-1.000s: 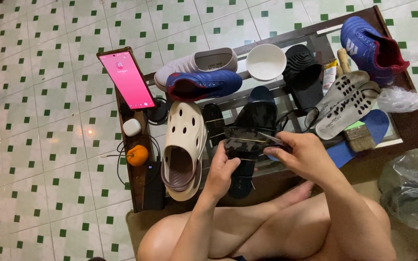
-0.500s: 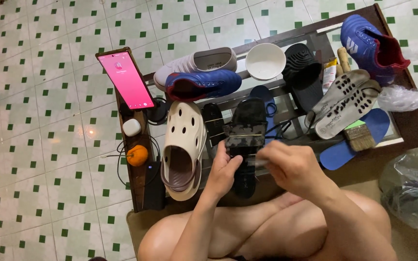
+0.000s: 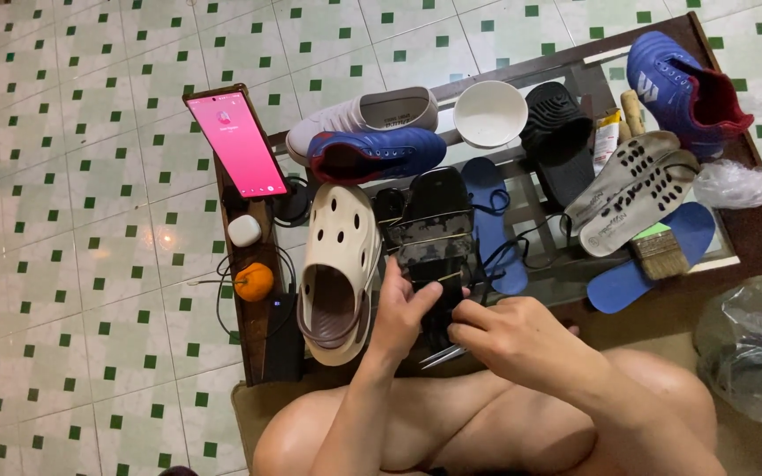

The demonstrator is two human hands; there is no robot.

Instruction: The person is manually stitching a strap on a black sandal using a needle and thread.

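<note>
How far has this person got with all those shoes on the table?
Looks done: two blue insoles and two grey insoles lie loose on the glass table. In hand: the left hand and right hand both grip a black shoe near the table's front edge. Apparently left: the cream clog, white slip-on and blue sneakers lie untouched.

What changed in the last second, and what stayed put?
The right hand came back from the far side of the black shoe toward the body; both hands now meet at the shoe's near end, the left hand gripping it. The cream clog, phone, orange and white bowl stayed where they were.
</note>
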